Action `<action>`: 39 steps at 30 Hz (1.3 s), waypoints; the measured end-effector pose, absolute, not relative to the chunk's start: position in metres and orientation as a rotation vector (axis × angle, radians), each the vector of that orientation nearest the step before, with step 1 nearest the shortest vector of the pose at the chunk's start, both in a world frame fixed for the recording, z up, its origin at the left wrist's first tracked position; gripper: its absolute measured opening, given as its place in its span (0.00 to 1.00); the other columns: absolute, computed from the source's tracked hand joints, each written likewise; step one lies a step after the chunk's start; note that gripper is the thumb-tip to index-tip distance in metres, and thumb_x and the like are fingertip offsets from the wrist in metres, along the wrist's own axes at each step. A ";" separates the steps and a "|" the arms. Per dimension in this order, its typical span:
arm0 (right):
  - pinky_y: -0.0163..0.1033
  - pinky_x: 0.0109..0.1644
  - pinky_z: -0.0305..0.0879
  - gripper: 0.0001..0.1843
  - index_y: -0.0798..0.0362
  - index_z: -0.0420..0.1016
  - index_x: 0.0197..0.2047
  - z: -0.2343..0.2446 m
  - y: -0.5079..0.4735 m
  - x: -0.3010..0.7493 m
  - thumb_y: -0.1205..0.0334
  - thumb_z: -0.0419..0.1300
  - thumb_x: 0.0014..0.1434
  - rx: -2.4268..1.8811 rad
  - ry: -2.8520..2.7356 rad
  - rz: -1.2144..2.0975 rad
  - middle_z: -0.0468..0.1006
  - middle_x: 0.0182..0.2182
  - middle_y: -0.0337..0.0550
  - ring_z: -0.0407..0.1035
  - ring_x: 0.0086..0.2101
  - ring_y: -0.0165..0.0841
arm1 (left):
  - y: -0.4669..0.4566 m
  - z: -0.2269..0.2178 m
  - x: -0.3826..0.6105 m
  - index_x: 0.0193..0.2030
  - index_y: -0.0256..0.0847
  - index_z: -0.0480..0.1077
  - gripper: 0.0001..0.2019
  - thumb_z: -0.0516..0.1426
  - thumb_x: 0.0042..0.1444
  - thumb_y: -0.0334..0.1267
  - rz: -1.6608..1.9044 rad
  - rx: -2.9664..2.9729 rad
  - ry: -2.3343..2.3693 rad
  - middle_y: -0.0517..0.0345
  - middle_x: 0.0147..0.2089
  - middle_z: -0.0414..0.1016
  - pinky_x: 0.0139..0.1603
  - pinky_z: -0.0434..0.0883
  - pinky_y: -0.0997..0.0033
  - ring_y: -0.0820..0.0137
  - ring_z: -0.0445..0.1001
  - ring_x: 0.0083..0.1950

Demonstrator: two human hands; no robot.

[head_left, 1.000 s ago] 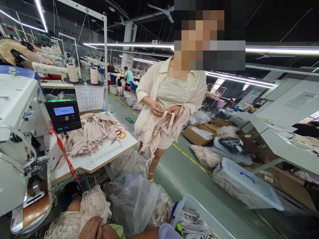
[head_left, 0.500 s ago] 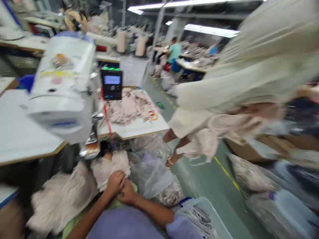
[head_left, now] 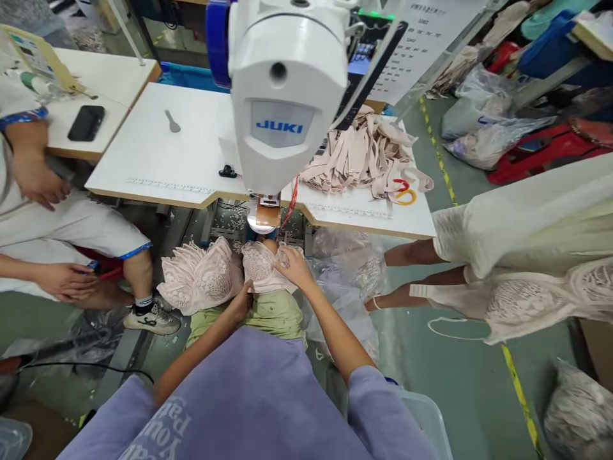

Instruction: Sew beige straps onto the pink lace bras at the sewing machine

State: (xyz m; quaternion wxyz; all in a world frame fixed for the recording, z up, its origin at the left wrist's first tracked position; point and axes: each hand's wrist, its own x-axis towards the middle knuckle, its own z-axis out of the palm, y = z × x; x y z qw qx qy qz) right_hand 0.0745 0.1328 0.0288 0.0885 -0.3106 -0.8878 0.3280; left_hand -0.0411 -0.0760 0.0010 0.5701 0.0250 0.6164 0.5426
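Note:
A pale pink lace bra [head_left: 261, 263] lies across my lap, below the head of a white sewing machine [head_left: 287, 102]. Its near left edge is pinched in my left hand [head_left: 243, 301], low on the cup. My right hand [head_left: 294, 267] grips the right side of the same bra, fingers over the lace and thumb toward me. Left of it rests a bunch of stacked lace cups [head_left: 201, 276], which neither hand holds. The machine's small curved bed [head_left: 263, 217] stands just beyond the bra. Part of the bra under my fingers is hidden.
Beige fabric strips [head_left: 359, 150] and scissors [head_left: 405, 191] lie on the right of the white table [head_left: 163, 150]. A seated person's hand [head_left: 69, 281] is at left. At right, another person stands beside a hanging lace bra [head_left: 527, 297]. Plastic bags [head_left: 345, 300] lie beside my lap.
My view has swung left and down, bringing the machine to the middle. My hands, close together before, are now apart on the bra, one at each side.

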 end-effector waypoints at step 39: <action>0.56 0.69 0.48 0.47 0.64 0.65 0.61 0.041 0.091 0.054 0.39 0.71 0.50 -1.213 -2.703 0.767 0.74 0.56 0.63 0.67 0.57 0.52 | -0.139 0.083 -0.101 0.49 0.41 0.70 0.23 0.48 0.62 0.57 0.873 0.900 2.049 0.59 0.46 0.78 0.61 0.65 0.44 0.57 0.72 0.52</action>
